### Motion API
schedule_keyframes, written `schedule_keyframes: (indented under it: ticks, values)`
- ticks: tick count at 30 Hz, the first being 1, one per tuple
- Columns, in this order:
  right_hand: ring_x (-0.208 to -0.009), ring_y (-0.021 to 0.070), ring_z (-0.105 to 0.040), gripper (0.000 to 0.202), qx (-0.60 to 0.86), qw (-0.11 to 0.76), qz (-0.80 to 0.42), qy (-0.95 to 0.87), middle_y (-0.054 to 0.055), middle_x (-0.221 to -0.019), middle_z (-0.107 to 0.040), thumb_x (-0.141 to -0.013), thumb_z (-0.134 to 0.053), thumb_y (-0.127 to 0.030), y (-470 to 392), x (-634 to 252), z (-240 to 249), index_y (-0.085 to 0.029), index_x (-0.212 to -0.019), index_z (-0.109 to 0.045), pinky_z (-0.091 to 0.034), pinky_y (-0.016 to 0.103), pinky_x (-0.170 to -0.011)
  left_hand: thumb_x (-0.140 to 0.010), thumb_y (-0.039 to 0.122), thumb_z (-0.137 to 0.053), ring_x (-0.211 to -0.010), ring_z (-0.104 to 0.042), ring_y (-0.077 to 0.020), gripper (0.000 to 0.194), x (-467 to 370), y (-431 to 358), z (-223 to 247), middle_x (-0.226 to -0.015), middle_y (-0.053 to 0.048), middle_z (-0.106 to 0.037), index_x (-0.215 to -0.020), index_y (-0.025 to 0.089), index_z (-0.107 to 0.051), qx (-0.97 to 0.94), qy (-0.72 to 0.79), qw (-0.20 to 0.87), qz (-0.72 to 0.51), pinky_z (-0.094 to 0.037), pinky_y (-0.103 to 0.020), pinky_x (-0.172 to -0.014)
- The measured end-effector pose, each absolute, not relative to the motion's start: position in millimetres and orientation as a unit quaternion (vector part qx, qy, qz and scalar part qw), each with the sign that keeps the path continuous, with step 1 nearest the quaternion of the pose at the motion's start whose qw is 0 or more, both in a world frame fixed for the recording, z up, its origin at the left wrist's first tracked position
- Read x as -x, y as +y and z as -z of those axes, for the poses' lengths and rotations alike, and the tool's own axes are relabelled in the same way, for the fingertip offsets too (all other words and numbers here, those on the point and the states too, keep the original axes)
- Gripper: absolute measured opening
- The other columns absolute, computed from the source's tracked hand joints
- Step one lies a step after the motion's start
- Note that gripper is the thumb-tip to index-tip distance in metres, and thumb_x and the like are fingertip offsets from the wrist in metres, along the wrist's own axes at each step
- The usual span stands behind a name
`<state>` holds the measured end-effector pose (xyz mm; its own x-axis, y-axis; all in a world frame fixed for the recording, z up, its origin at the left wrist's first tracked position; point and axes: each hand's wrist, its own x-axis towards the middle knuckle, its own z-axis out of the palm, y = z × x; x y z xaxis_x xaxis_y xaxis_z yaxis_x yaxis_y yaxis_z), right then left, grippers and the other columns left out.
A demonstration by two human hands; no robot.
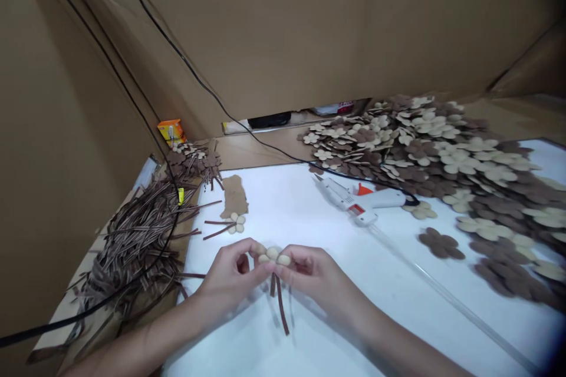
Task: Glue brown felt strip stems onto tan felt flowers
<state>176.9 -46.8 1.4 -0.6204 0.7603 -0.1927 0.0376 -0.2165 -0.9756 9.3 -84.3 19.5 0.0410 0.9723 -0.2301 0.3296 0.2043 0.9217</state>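
Note:
Between my two hands is a small beige felt flower (273, 254) with two brown strips (280, 305) hanging down from it. My left hand (241, 268) pinches the flower's left side between thumb and fingers. On its right side my right hand (307, 271) grips it the same way, the two thumbs meeting near the middle. Part of the flower is hidden behind the thumbs. Just beyond my left hand, a similar beige flower with brown strips (237, 223) lies on the white board (265, 200), touching a torn piece of brown cardboard (234, 195).
A white glue gun (354, 197) with a long clear glue stick (442, 283) lies to the right. Behind it spreads a large heap of beige and brown flowers (424, 147). Brown strips (137, 235) pile up at left. A black cable (212, 94) crosses the area; cardboard walls stand around.

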Motion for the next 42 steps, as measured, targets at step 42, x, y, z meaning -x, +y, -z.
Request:
schedule_keyframes:
  ticks: [42]
  values:
    - [-0.068,0.0132,-0.052,0.016,0.353,0.228,-0.683,-0.597,0.000,-0.069,-0.056,-0.082,-0.051,-0.027,-61.0,-169.9,11.4,-0.017,-0.071,-0.057,-0.040,0.023,-0.064,-0.069,0.034,-0.066,-0.043,-0.048,-0.0084,0.026,-13.8,-83.5,2.9,-0.049,0.000,-0.055,-0.058,0.012,-0.055,-0.385,0.562,0.579,-0.448,-0.037,-0.020,-0.044]
